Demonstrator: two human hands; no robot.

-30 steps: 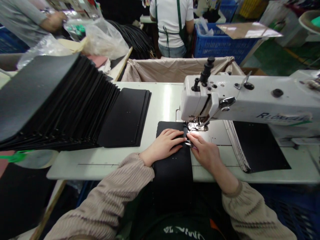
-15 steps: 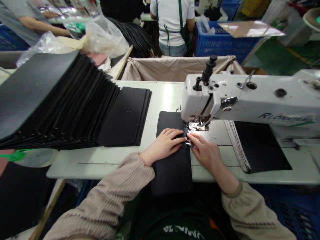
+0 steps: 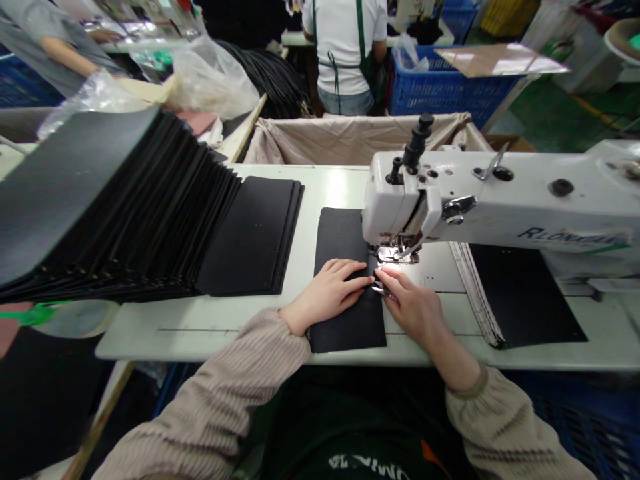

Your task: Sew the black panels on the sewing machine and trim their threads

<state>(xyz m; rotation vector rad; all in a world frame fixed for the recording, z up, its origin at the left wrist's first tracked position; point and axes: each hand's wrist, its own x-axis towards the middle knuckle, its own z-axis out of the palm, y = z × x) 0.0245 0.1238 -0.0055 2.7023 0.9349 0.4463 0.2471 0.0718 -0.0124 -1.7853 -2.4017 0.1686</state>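
Resting flat, left hand point(image 3: 327, 293) tops black panel point(image 3: 349, 330); right hand point(image 3: 413, 305), beside it, grips snips point(image 3: 379, 289).

Blk panel point(image 3: 345, 233) at sewing mach. point(image 3: 495, 200)

On head cam I've L hand point(image 3: 327, 293) flat on the panel, its R edge by the presser foot point(image 3: 394, 254). R hand point(image 3: 416, 308) grips metal snips point(image 3: 379, 289), fingertips at that edge. Tall blk stack point(image 3: 130, 200) far L on tbl. point(image 3: 200, 323), low stack point(image 3: 253, 237) beside it; pale-edged pile point(image 3: 525, 293) R, near mach. arm. Co-worker point(image 3: 345, 60) beyond, back to me.
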